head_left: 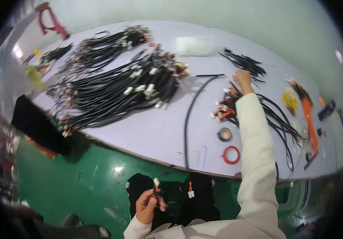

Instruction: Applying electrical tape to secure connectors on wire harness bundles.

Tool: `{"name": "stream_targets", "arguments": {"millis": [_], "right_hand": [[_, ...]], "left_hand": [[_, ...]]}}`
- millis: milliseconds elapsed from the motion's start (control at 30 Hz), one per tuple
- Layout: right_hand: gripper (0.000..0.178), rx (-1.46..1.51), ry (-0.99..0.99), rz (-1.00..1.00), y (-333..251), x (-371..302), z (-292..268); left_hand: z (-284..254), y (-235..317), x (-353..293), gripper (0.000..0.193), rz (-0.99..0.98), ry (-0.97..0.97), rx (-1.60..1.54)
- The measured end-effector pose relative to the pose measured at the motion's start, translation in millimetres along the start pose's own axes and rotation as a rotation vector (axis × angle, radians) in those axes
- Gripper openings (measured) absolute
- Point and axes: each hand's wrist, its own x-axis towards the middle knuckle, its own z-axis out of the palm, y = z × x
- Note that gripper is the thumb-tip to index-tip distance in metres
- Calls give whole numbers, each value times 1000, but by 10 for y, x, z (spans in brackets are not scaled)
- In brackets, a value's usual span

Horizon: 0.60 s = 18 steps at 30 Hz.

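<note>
Low over my lap, my left hand is closed around a cable end with a white connector and red and black wires. My right hand reaches far across the table, its fingers curled beside a pile of short black cables; what it grips is hidden. Just below that hand lies a cable bundle with white and red connectors, partly covered by my sleeve. One long black cable curves from mid-table over the near edge, its white-tipped end hanging above my lap.
Large heaps of black cables cover the table's left half. A clear plastic bag lies at the back. Nearer are black tape and red tape. Orange-sleeved wires lie right. A person in white works at far left.
</note>
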Motion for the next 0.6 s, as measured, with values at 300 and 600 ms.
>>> {"name": "stream_targets", "arguments": {"millis": [300, 600], "right_hand": [[16, -878, -264, 53, -656, -411, -663], [19, -1055, -96, 38, -507, -371, -649]], "left_hand": [[65, -107, 141, 36, -67, -32, -50], [82, -137, 204, 39, -35, -27, -51]]}}
